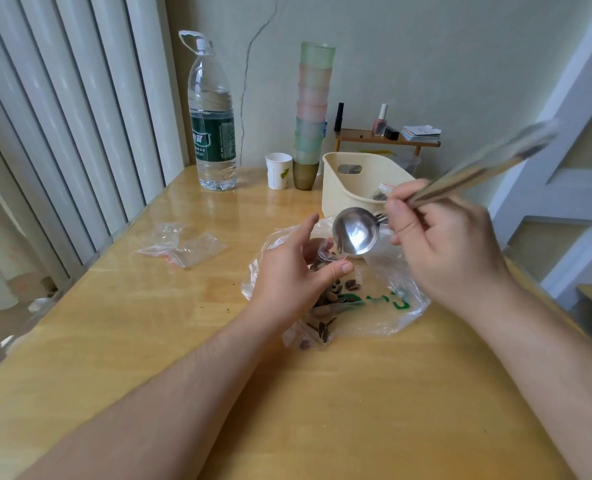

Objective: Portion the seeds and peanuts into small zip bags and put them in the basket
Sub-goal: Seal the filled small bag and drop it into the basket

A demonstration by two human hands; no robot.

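My left hand (294, 271) holds a small clear zip bag (322, 251) between thumb and fingers, over a large clear plastic bag (381, 306) that lies on the table with striped seeds (325, 299) in it. My right hand (450, 247) grips the long wooden handle of a metal spoon (355, 230). The spoon's bowl hangs just above the small bag's mouth and looks empty. The handle is blurred. A cream basket (339, 188) stands behind the hands, with a filled zip bag (381, 194) inside it. No peanuts are visible.
Empty zip bags (183, 245) lie on the wooden table (149, 358) to the left. A big water bottle (213, 126), a paper cup (279, 169) and a tall stack of plastic cups (311, 112) stand at the back. A small shelf (388, 138) with bottles is by the wall.
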